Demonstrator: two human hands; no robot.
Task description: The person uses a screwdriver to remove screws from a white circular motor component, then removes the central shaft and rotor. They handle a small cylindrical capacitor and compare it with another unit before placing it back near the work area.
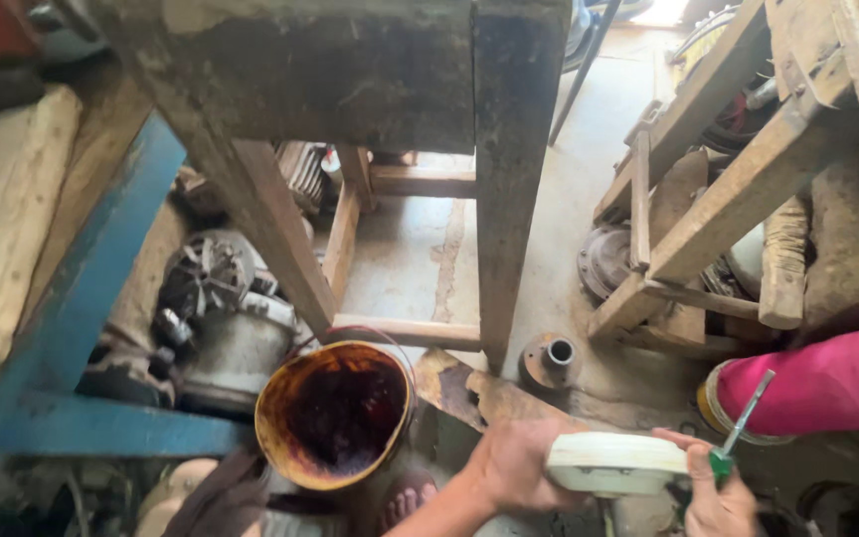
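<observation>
Now I am looking down at my two hands, low and near in the scene. My left hand (512, 465) is gripping a flat, pale, dirty part (616, 463), with its fingers wrapped round the left end. My right hand (716, 489) is closing on a small screwdriver with a green handle (740, 428), and its thin shaft is pointing up and to the right. The handle end is sitting right at the right end of the pale part. I cannot tell if the tip is touching a screw, because the hand is hiding it.

I am judging that the work on the pale part is only starting or in the middle, since it is in one piece and I am seeing no loose screws.

Just left of my hands, a rusty round tin (334, 413) is standing on the floor with dark oily stuff inside. Farther back, a wooden counter leg (511, 189) is standing, with a round metal piece (549, 360) at its foot. Old motors (221, 318) are lying at the left. A pink sleeve (827, 383) is showing at the right.
</observation>
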